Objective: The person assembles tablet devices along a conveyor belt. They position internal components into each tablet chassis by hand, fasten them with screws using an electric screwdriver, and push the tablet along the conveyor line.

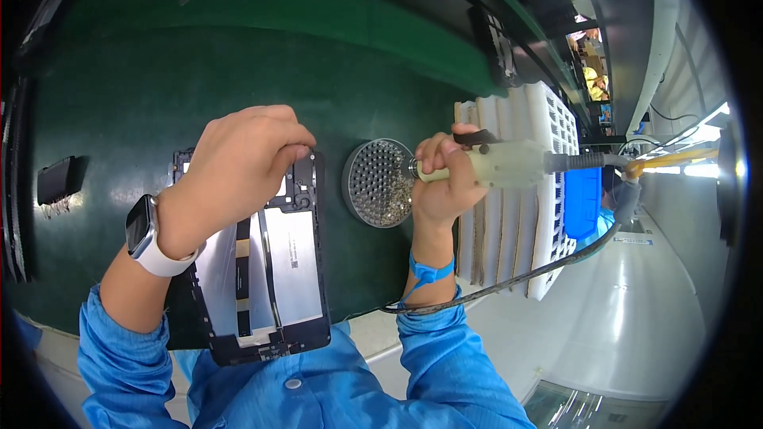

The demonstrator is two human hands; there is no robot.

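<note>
The left hand [238,167] presses down on the top end of a flat black tablet frame [262,270], whose long side runs back toward the person. The right hand [445,179], just beside it, grips a white electric screwdriver [509,165] lying sideways. Its tip seems to touch the round screw dish [377,183] between the hands on the green bench [238,56].

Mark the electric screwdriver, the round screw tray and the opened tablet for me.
electric screwdriver [509,164], head view, on its pale body beside the right hand.
round screw tray [378,184], head view, on its studded middle.
opened tablet [292,258], head view, on its silver inner plate.
</note>
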